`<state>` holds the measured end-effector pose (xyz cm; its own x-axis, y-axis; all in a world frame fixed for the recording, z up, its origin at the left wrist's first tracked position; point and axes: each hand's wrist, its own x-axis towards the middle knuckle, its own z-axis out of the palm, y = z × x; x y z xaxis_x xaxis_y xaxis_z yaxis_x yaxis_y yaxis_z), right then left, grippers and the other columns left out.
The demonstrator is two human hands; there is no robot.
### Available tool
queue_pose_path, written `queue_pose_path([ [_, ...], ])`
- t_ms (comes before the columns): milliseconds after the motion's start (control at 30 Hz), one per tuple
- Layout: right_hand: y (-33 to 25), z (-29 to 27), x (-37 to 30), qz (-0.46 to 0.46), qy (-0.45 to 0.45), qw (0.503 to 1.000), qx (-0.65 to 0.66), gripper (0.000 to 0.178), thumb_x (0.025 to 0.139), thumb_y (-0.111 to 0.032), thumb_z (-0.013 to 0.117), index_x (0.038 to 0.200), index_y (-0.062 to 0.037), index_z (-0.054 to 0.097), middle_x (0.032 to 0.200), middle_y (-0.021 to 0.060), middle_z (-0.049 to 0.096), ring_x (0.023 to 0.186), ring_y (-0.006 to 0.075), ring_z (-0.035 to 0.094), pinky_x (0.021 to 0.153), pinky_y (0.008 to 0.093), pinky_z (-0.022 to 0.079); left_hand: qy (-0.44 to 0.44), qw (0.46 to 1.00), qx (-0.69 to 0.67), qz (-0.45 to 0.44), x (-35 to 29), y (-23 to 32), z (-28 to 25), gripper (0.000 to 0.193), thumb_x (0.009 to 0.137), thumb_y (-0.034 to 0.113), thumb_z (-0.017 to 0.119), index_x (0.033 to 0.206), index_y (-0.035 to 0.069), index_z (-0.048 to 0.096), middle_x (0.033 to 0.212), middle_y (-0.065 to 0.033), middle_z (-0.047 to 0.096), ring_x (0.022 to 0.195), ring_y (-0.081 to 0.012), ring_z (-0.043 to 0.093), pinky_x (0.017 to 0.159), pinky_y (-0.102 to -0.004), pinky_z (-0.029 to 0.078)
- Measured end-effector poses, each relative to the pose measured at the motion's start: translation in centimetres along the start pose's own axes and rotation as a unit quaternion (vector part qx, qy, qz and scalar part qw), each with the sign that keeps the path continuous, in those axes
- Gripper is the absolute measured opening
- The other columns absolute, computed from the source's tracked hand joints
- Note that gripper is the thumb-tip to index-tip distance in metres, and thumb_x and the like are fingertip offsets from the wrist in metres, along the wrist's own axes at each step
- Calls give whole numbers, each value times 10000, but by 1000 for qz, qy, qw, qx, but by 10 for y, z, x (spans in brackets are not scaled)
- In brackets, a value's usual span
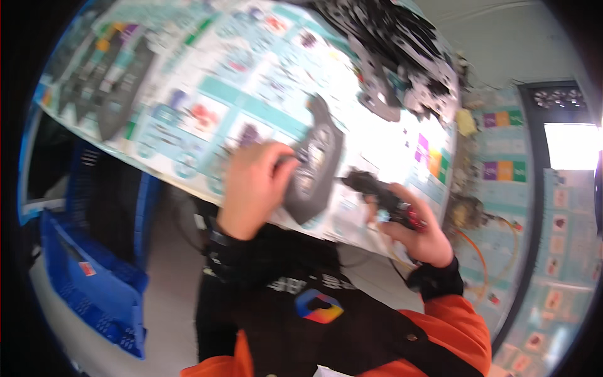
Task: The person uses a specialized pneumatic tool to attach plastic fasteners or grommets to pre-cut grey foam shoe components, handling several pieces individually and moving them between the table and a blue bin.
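A dark grey curved plastic part (pixel 329 164) with a lighter slotted middle lies on the table close to me. My left hand (pixel 254 185) is at its left edge, thumb and fingers pinched together there; motion blur softens the fingertips. In my right hand (pixel 422 234) is a black hand tool (pixel 380 190) with red bits near its grip, fingers wrapped around it. Its front end points left toward the plastic part, a small gap apart. A thin dark cable hangs below the right hand. I cannot make out the tool's exact kind.
A printed teal-and-white sheet (pixel 217 94) covers the table. Several similar grey parts (pixel 129 81) lie at the far left. Black and grey parts (pixel 392 44) are heaped at the back right. A blue plastic crate (pixel 94 295) stands lower left. An orange hose (pixel 480 257) hangs at right.
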<state>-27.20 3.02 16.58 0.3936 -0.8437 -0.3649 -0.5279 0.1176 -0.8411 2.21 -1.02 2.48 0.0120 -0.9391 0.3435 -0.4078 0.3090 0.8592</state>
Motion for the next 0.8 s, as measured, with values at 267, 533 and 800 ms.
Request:
queue_pose_path([
  [267, 68, -16, -6, 44, 213, 969, 118, 438, 917, 73, 632, 1349, 7, 606, 992, 32, 706, 668, 45, 551, 524, 228, 423, 89, 990, 108, -11, 78, 16, -65, 259, 975, 100, 794, 1227, 96, 732, 793, -98, 655, 674, -218, 671, 639, -362, 526],
  [533, 76, -13, -23, 15, 269, 942, 199, 489, 885, 105, 607, 1366, 18, 599, 970, 50, 695, 638, 54, 520, 519, 229, 412, 94, 947, 306, -13, 283, -135, -188, 195, 952, 197, 806, 1106, 84, 769, 790, -91, 748, 748, -277, 748, 705, -415, 569],
  [800, 104, -13, -51, -48, 328, 926, 180, 472, 909, 68, 725, 1361, -5, 608, 960, 34, 697, 722, 85, 575, 625, 278, 468, 258, 707, 648, 119, 324, -225, -265, 261, 1011, 284, 728, 1120, 52, 773, 977, -199, 789, 884, -405, 745, 867, -526, 583],
])
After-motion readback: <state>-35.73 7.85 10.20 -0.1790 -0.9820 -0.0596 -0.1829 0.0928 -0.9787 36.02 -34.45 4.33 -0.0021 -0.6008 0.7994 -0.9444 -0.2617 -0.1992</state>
